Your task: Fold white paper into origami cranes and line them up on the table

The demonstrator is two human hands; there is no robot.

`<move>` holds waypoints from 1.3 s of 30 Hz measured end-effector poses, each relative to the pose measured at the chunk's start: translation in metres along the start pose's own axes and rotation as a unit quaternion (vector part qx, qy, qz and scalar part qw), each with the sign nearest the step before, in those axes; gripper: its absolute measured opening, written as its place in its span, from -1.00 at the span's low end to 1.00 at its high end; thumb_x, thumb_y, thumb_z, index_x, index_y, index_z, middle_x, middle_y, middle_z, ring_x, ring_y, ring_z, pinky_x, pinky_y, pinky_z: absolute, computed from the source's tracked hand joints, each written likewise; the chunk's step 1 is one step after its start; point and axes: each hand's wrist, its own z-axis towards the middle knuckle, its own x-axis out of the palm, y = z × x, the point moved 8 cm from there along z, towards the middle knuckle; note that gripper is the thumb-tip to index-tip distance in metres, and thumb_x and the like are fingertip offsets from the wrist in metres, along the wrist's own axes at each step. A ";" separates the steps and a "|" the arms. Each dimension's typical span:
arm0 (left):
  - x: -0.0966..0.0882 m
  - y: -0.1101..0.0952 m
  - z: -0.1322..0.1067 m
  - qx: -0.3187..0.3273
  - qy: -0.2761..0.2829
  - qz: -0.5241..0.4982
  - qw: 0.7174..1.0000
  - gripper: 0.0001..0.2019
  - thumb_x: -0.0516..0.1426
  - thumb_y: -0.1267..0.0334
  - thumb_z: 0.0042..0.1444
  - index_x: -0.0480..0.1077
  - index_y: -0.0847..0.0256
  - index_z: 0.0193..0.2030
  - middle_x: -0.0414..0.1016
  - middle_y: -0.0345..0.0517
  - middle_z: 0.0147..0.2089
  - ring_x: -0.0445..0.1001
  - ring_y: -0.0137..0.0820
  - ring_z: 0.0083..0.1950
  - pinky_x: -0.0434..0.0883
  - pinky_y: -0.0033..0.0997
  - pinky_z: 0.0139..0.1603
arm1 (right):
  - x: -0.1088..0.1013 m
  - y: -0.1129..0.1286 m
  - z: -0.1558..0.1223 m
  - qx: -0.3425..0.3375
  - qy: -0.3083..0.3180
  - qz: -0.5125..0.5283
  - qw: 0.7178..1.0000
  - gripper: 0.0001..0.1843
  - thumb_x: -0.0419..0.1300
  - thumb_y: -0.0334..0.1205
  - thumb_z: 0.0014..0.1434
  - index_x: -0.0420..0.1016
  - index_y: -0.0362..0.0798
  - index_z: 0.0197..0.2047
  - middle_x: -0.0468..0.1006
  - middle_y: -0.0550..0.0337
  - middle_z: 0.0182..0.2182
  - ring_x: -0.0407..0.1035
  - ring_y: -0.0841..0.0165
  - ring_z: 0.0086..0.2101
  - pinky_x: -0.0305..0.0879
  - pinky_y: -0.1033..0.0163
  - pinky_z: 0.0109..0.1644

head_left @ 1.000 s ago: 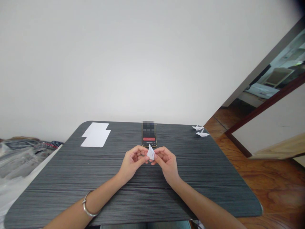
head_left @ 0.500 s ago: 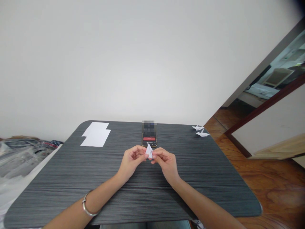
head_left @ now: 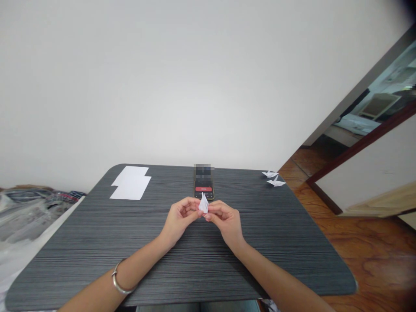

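A small white folded paper [head_left: 203, 203] with narrow points at its top is held upright over the middle of the table. My left hand [head_left: 180, 216] pinches its lower left side between thumb and fingers. On the other side, my right hand [head_left: 226, 221] grips the lower right edge with thumb and forefinger. The fingertips cover part of the paper's base. Just behind it a phone [head_left: 203, 184] lies on the table, its lower end partly hidden by the paper.
Two white paper cranes, a front one [head_left: 276, 183] and one behind [head_left: 270, 174], sit at the table's [head_left: 97, 242] far right corner. White paper sheets [head_left: 131, 186] overlap at the far left. A wall [head_left: 208, 86] rises behind; plastic-wrapped items [head_left: 29, 216] lie left of the table.
The folded paper has turned slightly in my fingers, and its points stand a little higher. My right thumb has shifted slightly along the base.
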 end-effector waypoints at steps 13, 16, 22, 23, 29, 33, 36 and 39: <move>0.001 -0.005 -0.004 0.026 -0.031 0.104 0.994 -0.85 0.24 0.36 -0.14 0.40 0.32 -0.37 0.46 -0.17 -0.49 0.40 -0.51 -0.47 0.38 -0.53 -0.37 | 0.001 -0.002 0.000 0.003 -0.015 -0.087 0.996 -0.93 0.25 -0.34 -0.06 0.42 -0.08 -0.52 0.44 0.20 -0.45 0.38 0.41 -0.47 0.35 0.31 -0.42; 0.001 -0.005 -0.004 0.026 -0.035 0.109 0.993 -0.85 0.24 0.35 -0.15 0.40 0.32 -0.39 0.45 -0.17 -0.48 0.39 -0.51 -0.49 0.38 -0.53 -0.39 | 0.001 0.002 0.000 -0.010 -0.020 -0.134 0.991 -0.91 0.23 -0.35 -0.05 0.41 -0.08 -0.54 0.42 0.19 -0.45 0.36 0.41 -0.47 0.33 0.33 -0.46; -0.007 0.003 0.000 -0.001 -0.046 0.084 0.995 -0.83 0.26 0.37 -0.19 0.40 0.32 -0.40 0.44 -0.21 -0.52 0.37 -0.54 -0.51 0.34 -0.57 -0.43 | 0.002 0.012 0.000 -0.054 -0.012 -0.215 0.975 -0.92 0.19 -0.34 0.01 0.46 -0.05 -0.49 0.36 0.20 -0.44 0.32 0.40 -0.43 0.28 0.38 -0.52; -0.008 0.004 0.001 -0.007 -0.049 0.080 0.996 -0.82 0.26 0.37 -0.20 0.40 0.32 -0.39 0.43 -0.22 -0.53 0.36 -0.55 -0.52 0.34 -0.57 -0.43 | 0.002 0.012 0.000 -0.052 -0.003 -0.218 0.975 -0.91 0.17 -0.34 0.03 0.48 -0.04 -0.47 0.37 0.19 -0.43 0.32 0.40 -0.42 0.29 0.37 -0.51; -0.013 0.005 0.003 -0.026 -0.060 0.051 0.997 -0.81 0.26 0.37 -0.20 0.43 0.33 -0.37 0.44 -0.23 -0.55 0.37 -0.54 -0.52 0.34 -0.56 -0.42 | 0.003 0.006 0.002 -0.022 0.037 -0.159 0.986 -0.87 0.14 -0.27 0.09 0.52 -0.02 -0.40 0.39 0.17 -0.34 0.33 0.39 -0.38 0.35 0.37 -0.50; -0.013 0.006 0.002 -0.036 -0.058 0.039 0.997 -0.81 0.26 0.36 -0.19 0.46 0.33 -0.36 0.48 -0.20 -0.53 0.39 -0.53 -0.51 0.34 -0.54 -0.41 | 0.002 0.002 0.003 -0.020 0.036 -0.135 0.990 -0.87 0.14 -0.24 0.09 0.53 0.00 -0.38 0.43 0.18 -0.38 0.33 0.39 -0.38 0.37 0.37 -0.51; -0.013 0.006 0.001 -0.038 -0.064 0.037 0.997 -0.81 0.27 0.36 -0.20 0.48 0.32 -0.37 0.49 -0.19 -0.53 0.40 -0.51 -0.51 0.35 -0.53 -0.40 | 0.002 0.002 0.004 -0.025 0.038 -0.131 0.990 -0.86 0.14 -0.23 0.10 0.52 -0.01 -0.38 0.43 0.19 -0.40 0.34 0.39 -0.39 0.38 0.37 -0.52; -0.012 0.004 0.001 -0.038 -0.063 0.026 0.997 -0.81 0.28 0.35 -0.22 0.49 0.31 -0.38 0.51 -0.19 -0.53 0.43 -0.49 -0.49 0.36 -0.51 -0.37 | 0.001 0.001 0.004 -0.025 0.036 -0.128 0.991 -0.88 0.15 -0.25 0.08 0.52 0.00 -0.40 0.44 0.21 -0.41 0.34 0.40 -0.41 0.38 0.36 -0.51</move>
